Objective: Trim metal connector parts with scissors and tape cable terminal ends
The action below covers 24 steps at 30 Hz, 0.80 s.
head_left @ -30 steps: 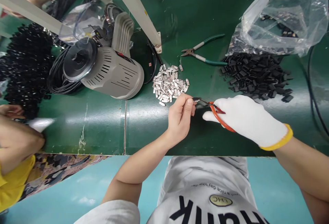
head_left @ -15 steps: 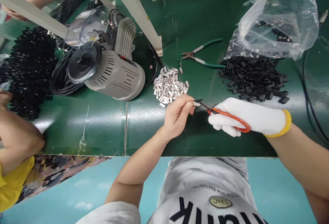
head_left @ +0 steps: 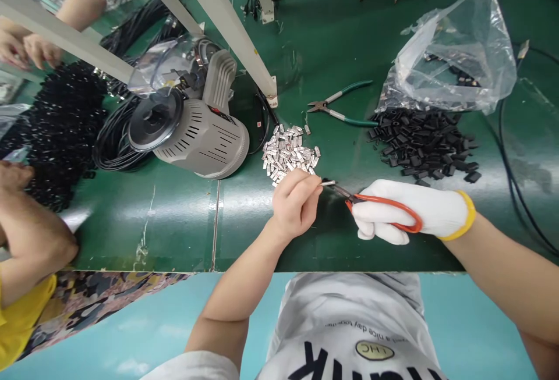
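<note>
My bare left hand [head_left: 296,204] pinches a small silver metal connector piece [head_left: 327,183] between thumb and fingertips. My right hand [head_left: 402,208], in a white glove with a yellow cuff, grips red-handled pliers [head_left: 386,198]. Their dark jaws point left and lie close by the metal piece; whether they touch it I cannot tell. Just beyond my left hand is a pile of similar silver pieces [head_left: 290,150]. Beyond my right hand lies a heap of small black plastic parts [head_left: 430,147].
Green-handled cutters [head_left: 340,104] lie on the green table [head_left: 248,223]. A clear plastic bag [head_left: 471,66] stands behind the black heap. On the left are a grey machine [head_left: 203,141], white posts [head_left: 227,25], black cables [head_left: 65,130] and co-workers' arms [head_left: 32,228].
The camera view has shifted slightly. The metal piece now lies more level in my left fingers, and the pliers' jaws remain close beside it.
</note>
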Tool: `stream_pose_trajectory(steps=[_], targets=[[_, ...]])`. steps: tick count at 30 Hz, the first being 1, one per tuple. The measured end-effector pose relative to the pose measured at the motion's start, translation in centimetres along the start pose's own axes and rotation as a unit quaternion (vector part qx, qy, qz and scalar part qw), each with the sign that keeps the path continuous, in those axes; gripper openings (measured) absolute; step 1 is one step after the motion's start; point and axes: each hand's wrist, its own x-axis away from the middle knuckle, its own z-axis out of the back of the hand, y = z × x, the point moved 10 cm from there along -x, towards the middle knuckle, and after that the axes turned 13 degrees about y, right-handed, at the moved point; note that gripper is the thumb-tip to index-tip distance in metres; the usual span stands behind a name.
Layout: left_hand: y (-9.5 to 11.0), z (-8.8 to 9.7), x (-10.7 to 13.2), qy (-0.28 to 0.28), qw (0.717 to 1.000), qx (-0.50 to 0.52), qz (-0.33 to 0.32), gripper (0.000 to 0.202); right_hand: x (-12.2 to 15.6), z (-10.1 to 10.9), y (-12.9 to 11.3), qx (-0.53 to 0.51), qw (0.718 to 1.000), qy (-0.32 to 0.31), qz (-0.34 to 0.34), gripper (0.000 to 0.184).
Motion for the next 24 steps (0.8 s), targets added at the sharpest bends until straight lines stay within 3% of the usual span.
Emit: stream_pose_trajectory(steps=[2, 4, 6, 8, 11, 14, 20, 24], targets=[[-1.9, 0.7, 0.1, 0.06, 0.99, 0.039, 0.122, 0.022, 0.1, 0.2, -0.1, -0.014, 1.0, 0.023, -0.009, 0.039], [-4.3, 1.0, 0.7, 0.112, 0.955, 0.096, 0.258, 0.032, 0.2, 0.2, -0.5, -0.031, 0.999, 0.037, -0.002, 0.038], [-6.0, 0.2, 1.4, 0.113, 0.913, 0.158, 0.358, 0.037, 0.2, 0.0, -1.0, -0.056, 0.998, 0.031, 0.02, 0.039], [-6.9, -1.1, 1.9, 0.076, 0.879, 0.207, 0.423, 0.037, 0.2, -0.4, -1.3, -0.104, 0.994, 0.016, 0.035, 0.039], [-7.4, -2.1, 2.8, 0.043, 0.843, 0.238, 0.48, 0.036, -0.2, -0.1, -0.4, -0.194, 0.98, 0.042, 0.006, 0.041], [-7.8, -2.3, 3.5, 0.037, 0.819, 0.242, 0.519, 0.036, -0.8, 0.9, 0.6, -0.299, 0.948, 0.1, -0.03, 0.05], [-8.5, -2.6, 4.2, 0.046, 0.766, 0.256, 0.588, 0.036, -1.6, 3.1, 0.6, -0.543, 0.82, 0.184, 0.001, 0.053], [-9.0, -2.7, 4.6, 0.056, 0.728, 0.278, 0.624, 0.038, -1.7, 3.5, 0.5, -0.617, 0.766, 0.178, 0.019, 0.049]])
